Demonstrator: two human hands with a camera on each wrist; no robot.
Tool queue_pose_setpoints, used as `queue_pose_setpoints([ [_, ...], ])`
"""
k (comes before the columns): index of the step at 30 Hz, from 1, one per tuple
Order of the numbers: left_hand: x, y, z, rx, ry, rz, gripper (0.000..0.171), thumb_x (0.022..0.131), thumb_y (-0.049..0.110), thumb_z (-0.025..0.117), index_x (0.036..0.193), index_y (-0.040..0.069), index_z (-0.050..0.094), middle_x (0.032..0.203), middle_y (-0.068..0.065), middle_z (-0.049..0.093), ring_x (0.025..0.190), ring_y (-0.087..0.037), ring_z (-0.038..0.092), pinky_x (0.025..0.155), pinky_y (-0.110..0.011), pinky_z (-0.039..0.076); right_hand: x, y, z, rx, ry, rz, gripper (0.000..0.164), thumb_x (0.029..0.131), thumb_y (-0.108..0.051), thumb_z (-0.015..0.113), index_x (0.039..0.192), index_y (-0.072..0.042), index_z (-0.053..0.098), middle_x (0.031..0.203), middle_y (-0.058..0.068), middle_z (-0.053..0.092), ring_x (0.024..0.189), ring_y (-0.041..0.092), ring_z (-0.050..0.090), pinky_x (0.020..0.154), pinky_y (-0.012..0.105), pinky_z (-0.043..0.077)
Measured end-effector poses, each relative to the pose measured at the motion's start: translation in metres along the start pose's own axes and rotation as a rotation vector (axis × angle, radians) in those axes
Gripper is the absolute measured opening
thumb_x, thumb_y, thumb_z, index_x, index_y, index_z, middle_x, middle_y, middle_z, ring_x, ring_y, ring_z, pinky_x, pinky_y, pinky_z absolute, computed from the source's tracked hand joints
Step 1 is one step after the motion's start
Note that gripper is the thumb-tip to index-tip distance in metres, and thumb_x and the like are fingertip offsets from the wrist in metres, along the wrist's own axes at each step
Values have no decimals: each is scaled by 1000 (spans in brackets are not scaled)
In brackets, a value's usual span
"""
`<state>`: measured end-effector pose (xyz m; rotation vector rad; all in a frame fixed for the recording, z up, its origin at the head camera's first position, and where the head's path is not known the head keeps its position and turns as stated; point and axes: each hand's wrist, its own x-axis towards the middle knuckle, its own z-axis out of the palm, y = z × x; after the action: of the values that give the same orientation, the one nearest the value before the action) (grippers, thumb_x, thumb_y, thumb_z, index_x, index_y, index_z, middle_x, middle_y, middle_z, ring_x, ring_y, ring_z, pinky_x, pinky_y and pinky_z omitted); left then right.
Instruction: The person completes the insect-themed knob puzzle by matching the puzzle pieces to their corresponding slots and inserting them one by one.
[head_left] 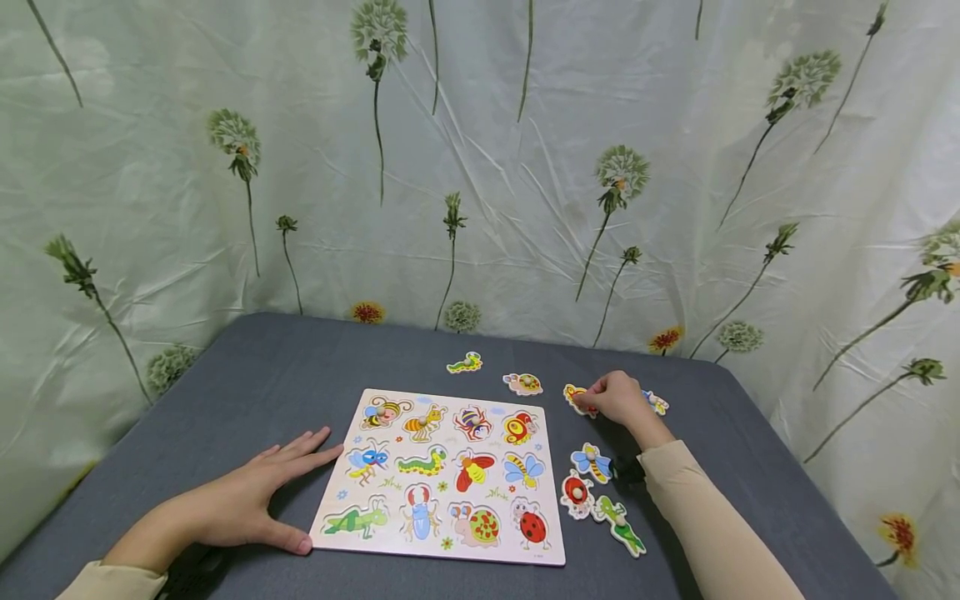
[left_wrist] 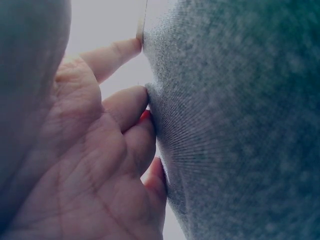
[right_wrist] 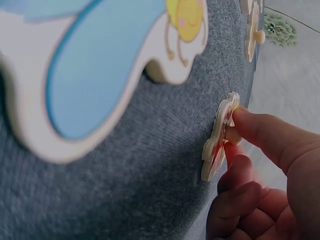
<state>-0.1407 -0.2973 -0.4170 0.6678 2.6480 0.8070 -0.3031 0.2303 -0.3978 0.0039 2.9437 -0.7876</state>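
Observation:
A wooden insect peg puzzle board (head_left: 442,557) lies on the table. My left hand (head_left: 243,492) is spread at its left side, thumb and fingertips at the board's edge; in the left wrist view those fingers (left_wrist: 122,107) rest along the grey cloth. Beyond the board's right side, my right hand (head_left: 622,400) pinches the small knob of a red and yellow insect puzzle piece (head_left: 576,398) between thumb and finger. The right wrist view shows this piece (right_wrist: 218,135) side on, at the cloth; whether it touches is unclear.
Right of the board lie a blue-winged bee piece (head_left: 591,461), a ladybug piece (head_left: 577,493) and a green grasshopper piece (head_left: 619,527). Behind it are a caterpillar piece (head_left: 465,362) and a snail piece (head_left: 522,384). Another piece (head_left: 656,402) is partly hidden by my right hand.

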Motion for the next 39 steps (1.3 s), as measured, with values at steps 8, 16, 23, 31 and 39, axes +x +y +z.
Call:
queue_pose_setpoints([
  [8,-1,0,1,-12,1,0,112,77,59,91,169,25,37,177,-27,20,158,-65,18,116,-88,14,2,2,0,34,-12,-10,23,93,-26,83,83,-5,83,74,2,76,69,15,61,61,26,45],
  [16,-1,-1,2,-13,0,2,111,77,58,91,169,25,37,177,-27,20,157,-65,18,115,-88,15,1,0,1,48,-35,-47,16,90,-20,83,93,-4,82,84,5,78,73,15,61,64,26,46],
  [23,-1,-1,4,-3,-8,1,112,77,59,91,169,26,37,177,-27,20,158,-65,19,116,-88,15,-3,1,6,75,-80,-98,13,90,-12,80,96,-1,81,84,4,76,72,14,55,64,27,43],
  [31,0,-2,3,-17,-3,7,111,77,58,91,169,26,37,178,-27,19,158,-65,18,116,-88,14,-5,8,1,153,-111,-123,23,95,-15,79,108,3,80,94,9,77,77,16,56,70,29,44],
  [39,0,-1,1,-24,2,4,112,76,59,91,169,26,38,178,-26,19,158,-64,18,117,-87,13,-4,15,-2,223,-170,-124,27,100,-17,76,119,1,78,83,-1,63,76,17,50,69,30,40],
])
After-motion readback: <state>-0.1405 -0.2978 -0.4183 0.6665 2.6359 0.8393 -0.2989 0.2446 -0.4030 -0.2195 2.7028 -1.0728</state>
